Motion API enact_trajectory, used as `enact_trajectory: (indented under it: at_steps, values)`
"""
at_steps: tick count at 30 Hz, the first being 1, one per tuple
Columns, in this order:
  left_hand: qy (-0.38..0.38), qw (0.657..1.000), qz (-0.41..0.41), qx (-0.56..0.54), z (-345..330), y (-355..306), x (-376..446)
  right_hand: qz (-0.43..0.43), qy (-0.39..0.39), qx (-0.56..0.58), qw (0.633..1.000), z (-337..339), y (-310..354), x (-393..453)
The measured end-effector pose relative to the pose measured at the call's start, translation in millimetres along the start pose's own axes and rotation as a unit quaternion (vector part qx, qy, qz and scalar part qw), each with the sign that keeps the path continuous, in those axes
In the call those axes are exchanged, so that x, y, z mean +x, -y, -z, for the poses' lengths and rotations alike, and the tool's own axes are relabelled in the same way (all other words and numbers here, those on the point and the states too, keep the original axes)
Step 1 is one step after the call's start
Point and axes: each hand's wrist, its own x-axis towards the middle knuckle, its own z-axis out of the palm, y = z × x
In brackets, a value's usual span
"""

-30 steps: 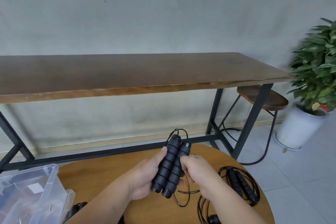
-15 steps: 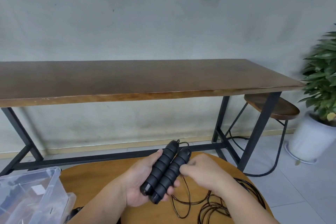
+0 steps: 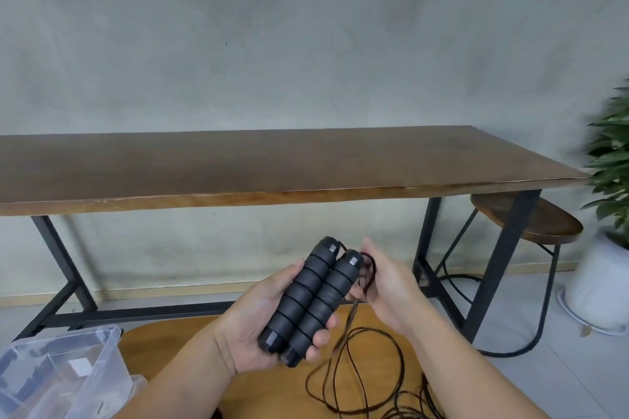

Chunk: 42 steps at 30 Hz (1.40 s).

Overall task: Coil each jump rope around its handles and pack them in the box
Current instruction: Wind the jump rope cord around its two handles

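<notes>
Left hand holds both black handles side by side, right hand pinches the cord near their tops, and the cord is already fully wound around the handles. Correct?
Not quite. In the head view the cord still trails loose over the round table, unwound. The left hand does hold both handles; the right hand pinches the cord.

The right hand [image 3: 386,286] has let go of the handles [image 3: 313,299] and now pinches the cord [image 3: 369,269] beside their upper ends. The left hand [image 3: 269,313] has raised the pair higher.

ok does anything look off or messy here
Nothing damaged or spilled. The thin dark rope sprawls in loose loops on the round wooden table, not yet coiled. The left hand holds both black ribbed foam handles side by side; the right hand holds the rope near their tops.
</notes>
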Motion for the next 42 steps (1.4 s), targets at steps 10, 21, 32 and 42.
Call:
enact_trajectory:
  at_steps: [10,21,32,42]
  values:
    - [-0.090,0.994,-0.059,-0.011,-10.2,6.5,20.2,0.107,-0.072,-0.178,0.976,3.0,-19.5,-25.2]
    - [-0.210,0.968,-0.129,0.047,-7.4,-11.4,35.9,-0.054,-0.027,-0.315,0.947,-9.2,-44.3,-51.6]
    - [-0.111,0.992,-0.024,0.057,11.4,-1.8,23.3,-0.058,0.120,-0.597,0.791,-23.1,-11.3,-76.3]
    - [-0.221,0.817,-0.038,0.532,23.2,-4.8,11.8,0.022,0.105,-0.700,0.706,-23.4,36.4,-77.4]
